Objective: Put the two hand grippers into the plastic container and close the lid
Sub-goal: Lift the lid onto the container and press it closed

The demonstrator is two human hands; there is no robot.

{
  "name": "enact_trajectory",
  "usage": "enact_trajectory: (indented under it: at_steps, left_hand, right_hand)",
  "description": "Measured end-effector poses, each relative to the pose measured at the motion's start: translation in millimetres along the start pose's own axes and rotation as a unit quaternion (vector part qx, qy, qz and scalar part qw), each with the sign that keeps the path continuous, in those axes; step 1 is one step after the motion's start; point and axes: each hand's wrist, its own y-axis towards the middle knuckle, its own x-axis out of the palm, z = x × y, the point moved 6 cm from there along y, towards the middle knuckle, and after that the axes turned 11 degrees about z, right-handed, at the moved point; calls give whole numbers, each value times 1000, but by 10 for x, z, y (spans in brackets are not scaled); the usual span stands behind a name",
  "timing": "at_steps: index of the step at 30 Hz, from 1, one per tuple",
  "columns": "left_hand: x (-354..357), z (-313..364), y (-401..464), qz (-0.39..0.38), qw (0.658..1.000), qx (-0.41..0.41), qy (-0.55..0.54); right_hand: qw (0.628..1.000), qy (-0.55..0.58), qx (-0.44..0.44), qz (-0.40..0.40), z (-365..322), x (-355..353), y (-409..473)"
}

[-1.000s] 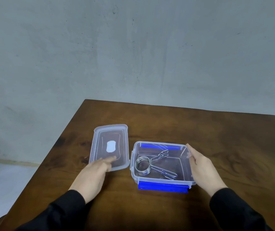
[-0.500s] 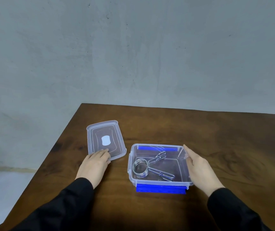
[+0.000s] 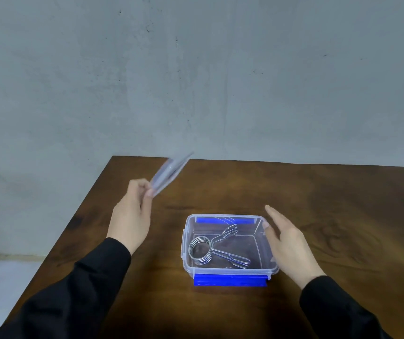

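A clear plastic container (image 3: 183, 245) with blue latches stands open on the wooden table. Inside it lie metal spring hand grippers (image 3: 203, 250), a coil with wire handles reaching to the right; I cannot tell one gripper from the other. My left hand (image 3: 132, 214) holds the clear lid (image 3: 169, 174) by its near edge, raised off the table and tilted, up and left of the container. The lid is blurred. My right hand (image 3: 286, 241) hovers with fingers spread at the container's right side, its thumb at the rim.
The dark wooden table (image 3: 318, 204) has its left edge running diagonally near my left arm. A grey wall stands right behind the table's far edge. Pale floor shows at the lower left.
My left hand has gripped the lid and lifted it off the table, tilting it upward. My right hand has spread open and come slightly away from the container's side.
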Motion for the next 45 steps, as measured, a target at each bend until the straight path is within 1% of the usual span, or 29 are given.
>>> enact_trajectory:
  at_steps: [2,3,4,6,7,8,10,11,12,14,15,17,21,23,25,30,32,36,39,40,42,45]
  left_hand:
    - [-90,360,-12,2,989,-22,-148]
    - [-99,502,-44,-11,975,-49,-219]
    - [-79,621,-92,-31,953,-89,-288]
    - [47,706,-227,-77,897,-183,-395]
    - [132,701,-302,-98,872,-228,-423]
    - [219,674,-376,-116,854,-263,-434]
    - [363,584,-510,-129,834,-322,-429]
    - [409,527,-561,-124,840,-334,-409]
    - [437,465,-593,-114,864,-324,-367]
    - [484,363,-641,-106,921,-260,-269]
    - [514,308,-667,-110,938,-231,-233]
    - [588,196,-729,-117,949,-222,-189]
    - [718,-17,-792,-117,951,-254,-134]
    - [771,-100,-809,-121,947,-273,-121]
    - [809,-131,-840,-138,940,-284,-133]
    - [828,-103,-842,-191,935,-266,-134]
    - [849,-94,-781,-208,930,-272,-131]
    - [986,-139,-523,-231,919,-297,-117]
    - [1142,-136,-331,-277,925,-251,-68]
    - [1191,-123,-299,-293,922,-241,-72]
    - [1253,-99,-261,-312,914,-234,-108]
    - [1284,-124,-262,-318,908,-233,-144]
  right_hand:
    - [998,55,-12,34,-175,-158,8]
    - [996,84,-11,36,-252,-219,20]
    - [993,111,-8,28,-319,-266,28]
    - [989,145,-1,5,-423,-332,29]
    - [988,154,4,-4,-442,-353,22]
    - [987,160,11,-7,-446,-372,7]
    - [986,166,33,3,-403,-395,-27]
    - [985,168,46,3,-358,-390,-44]
    - [985,165,57,-3,-322,-369,-62]
    - [990,117,73,-23,-210,-297,-80]
    - [993,85,78,-28,-165,-261,-79]
    - [996,24,82,-32,-77,-190,-72]
    - [992,-97,79,-23,29,-82,-83]
    - [990,-110,84,-25,65,-44,-98]
    - [989,-117,87,-32,78,-35,-122]
    - [987,-126,89,-51,133,7,-150]
    - [988,-107,94,-65,161,37,-100]
    - [989,-10,114,-93,60,89,137]
    - [984,4,126,-122,35,205,307]
    - [983,20,130,-129,40,246,331]
    - [975,87,150,-136,78,320,354]
    - [960,170,170,-146,98,354,335]
